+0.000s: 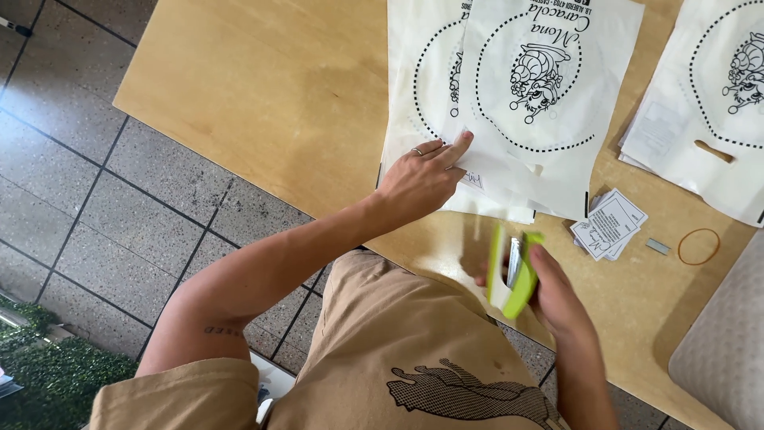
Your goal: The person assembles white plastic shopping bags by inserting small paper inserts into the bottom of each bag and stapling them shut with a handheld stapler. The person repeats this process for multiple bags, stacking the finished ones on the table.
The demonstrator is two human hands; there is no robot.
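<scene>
The top white bag [549, 87] of a stack is pinned flat at its folded edge by the left hand [418, 183], fingers extended and pressing, so it cannot slide on the table [278, 87]. A green stapler [513, 271] is gripped in the right hand [557, 302], fingers wrapped around it, hinged open just below the bag edge. Small cards [609, 223] and a rubber band [699, 246] are kept beside the stack, within reach.

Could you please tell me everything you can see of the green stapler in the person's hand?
The lime-green plastic stapler is held in the right hand, above the near edge of the light wooden table. It is hinged open, its two green halves spread apart with a silvery metal strip showing between them. It stands roughly upright, slightly blurred. Only the right hand's fingers touch it.
</scene>
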